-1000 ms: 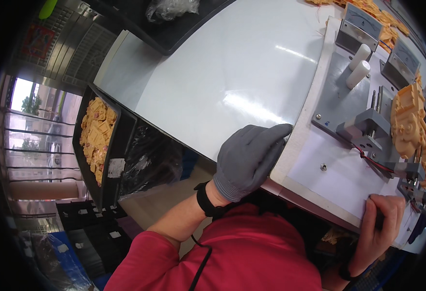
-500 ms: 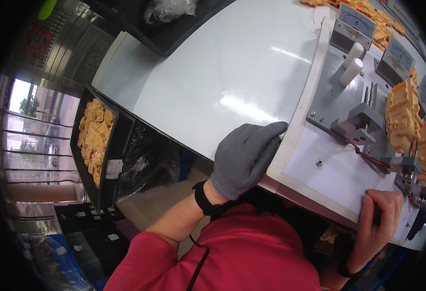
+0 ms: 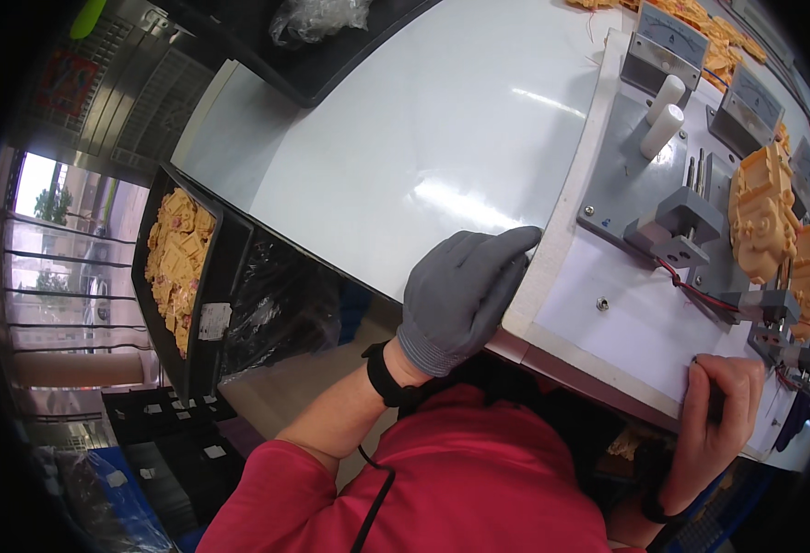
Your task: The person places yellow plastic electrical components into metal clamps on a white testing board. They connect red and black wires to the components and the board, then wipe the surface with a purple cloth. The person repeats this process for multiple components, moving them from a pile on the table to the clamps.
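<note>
Hands resting at the near edge of a metered fixture

The left hand [image 3: 460,300], in a grey knit glove, lies with fingers together at the left edge of a white, pale-rimmed raised board [image 3: 585,341] on the glossy white desk [image 3: 359,184]; whether it grips anything is hidden. The bare right hand [image 3: 726,401] curls at the board's near right edge, thumb and forefinger drawn close; I cannot tell if the dark speck there is held.

An orange moulded plastic piece [image 3: 761,217] stands at the board's right, beyond the right hand, beside a grey block clamp [image 3: 686,217]. Good handling probably means bracing both hands lightly and keeping fingertips off the thin red-and-black wires [image 3: 691,290].

The far-right grey-cased dial meter [image 3: 668,37] has tiny scale markings; a white paper label [image 3: 214,322] on the left black plastic crate [image 3: 230,263] is illegible.
</note>
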`<state>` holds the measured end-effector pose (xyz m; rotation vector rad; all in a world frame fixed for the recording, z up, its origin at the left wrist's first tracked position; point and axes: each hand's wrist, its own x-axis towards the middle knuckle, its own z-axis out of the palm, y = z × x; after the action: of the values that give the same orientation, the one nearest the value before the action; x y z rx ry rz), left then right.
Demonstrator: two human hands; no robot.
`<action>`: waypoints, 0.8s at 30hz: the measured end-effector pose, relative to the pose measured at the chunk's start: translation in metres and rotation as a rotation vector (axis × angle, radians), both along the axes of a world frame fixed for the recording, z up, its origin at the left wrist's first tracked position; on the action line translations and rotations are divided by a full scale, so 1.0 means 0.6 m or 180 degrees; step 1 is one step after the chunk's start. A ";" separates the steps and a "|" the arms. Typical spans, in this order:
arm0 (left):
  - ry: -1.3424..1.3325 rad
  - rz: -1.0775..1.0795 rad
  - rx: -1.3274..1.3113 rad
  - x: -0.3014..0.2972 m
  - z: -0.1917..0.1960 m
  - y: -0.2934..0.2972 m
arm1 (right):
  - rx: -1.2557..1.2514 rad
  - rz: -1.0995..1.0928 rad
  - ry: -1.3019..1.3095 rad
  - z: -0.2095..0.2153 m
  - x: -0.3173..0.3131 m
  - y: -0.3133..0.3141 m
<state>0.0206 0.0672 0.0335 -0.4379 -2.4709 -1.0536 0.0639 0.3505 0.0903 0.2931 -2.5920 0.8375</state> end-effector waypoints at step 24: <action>0.0156 0.0068 0.0097 -0.001 -0.005 0.002 | 0.0031 -0.0013 -0.0032 0.000 0.000 -0.002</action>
<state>0.0200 0.0686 0.0304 -0.4221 -2.4082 -1.0579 0.0639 0.3496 0.0902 0.2870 -2.6059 0.8270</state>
